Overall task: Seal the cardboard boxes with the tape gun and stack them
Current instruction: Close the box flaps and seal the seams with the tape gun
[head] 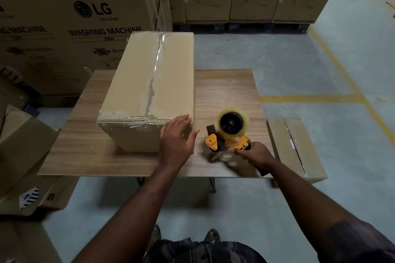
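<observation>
Shoes [211,236] and dark patterned cloth at bottom edge; two bare forearms reach forward over smooth grey concrete floor [277,60].

Right grip [255,152]: fingers curled round the handle of the tape gun [229,132], at the near right part of the desk [224,92]. Gun has a yellow metal frame and a round roll of clear tape on a black hub, roll uppermost. Blur beneath it; cannot tell whether it rests on the wood-grain desk top.

Left grip [177,136]: spread, fingers straight, thumb out, palm facing the near right corner of the cardboard box [149,83]. Fingertips lie at the top edge; contact not certain.

Box stands on the left half of the desk, long and rectangular, plain brown, flaps down. Wrinkled clear tape runs along the centre seam and across the near top edge. Outer paper is torn beside the seam, showing corrugation.

Smaller brown box [299,147] sits just beside the desk's right end, dark gap along its seam. Slumped, loose cartons [23,145] left of the desk.

Yellow painted lines [310,98] cross the floor. Beyond, tall printed washing-machine cartons [74,17]; more cartons on dark pallets [245,27] at the back.
</observation>
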A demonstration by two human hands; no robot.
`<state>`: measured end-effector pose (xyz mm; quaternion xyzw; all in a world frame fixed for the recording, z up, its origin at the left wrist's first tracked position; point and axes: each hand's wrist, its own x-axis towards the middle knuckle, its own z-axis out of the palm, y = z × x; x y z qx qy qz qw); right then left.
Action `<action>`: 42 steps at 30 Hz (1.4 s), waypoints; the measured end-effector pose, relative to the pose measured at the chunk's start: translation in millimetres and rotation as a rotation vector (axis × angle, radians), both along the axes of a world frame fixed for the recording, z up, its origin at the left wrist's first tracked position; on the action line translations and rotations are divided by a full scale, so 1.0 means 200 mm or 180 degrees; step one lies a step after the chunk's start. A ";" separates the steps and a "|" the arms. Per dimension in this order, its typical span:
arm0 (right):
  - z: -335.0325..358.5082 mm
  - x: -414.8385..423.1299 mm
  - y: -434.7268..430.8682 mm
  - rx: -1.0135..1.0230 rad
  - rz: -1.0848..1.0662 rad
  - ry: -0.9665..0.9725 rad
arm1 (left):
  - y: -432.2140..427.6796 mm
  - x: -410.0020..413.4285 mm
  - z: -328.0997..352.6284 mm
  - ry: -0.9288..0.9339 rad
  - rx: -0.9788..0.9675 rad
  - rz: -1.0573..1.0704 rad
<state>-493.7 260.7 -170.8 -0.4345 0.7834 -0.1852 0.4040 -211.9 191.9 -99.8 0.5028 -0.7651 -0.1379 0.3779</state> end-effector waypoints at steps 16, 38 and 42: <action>-0.02 0.24 -0.23 0.0354 -0.2465 -0.3253 | -0.03 -0.01 -0.05 -0.0115 -0.0392 0.0142; 0.46 0.79 -0.34 -0.2376 0.1381 0.0464 | -0.25 0.30 0.15 -0.0507 -0.0065 -0.0666; 0.40 0.78 -0.31 -0.2460 0.1474 0.0728 | -0.26 0.31 0.12 -0.0544 -0.0096 -0.0847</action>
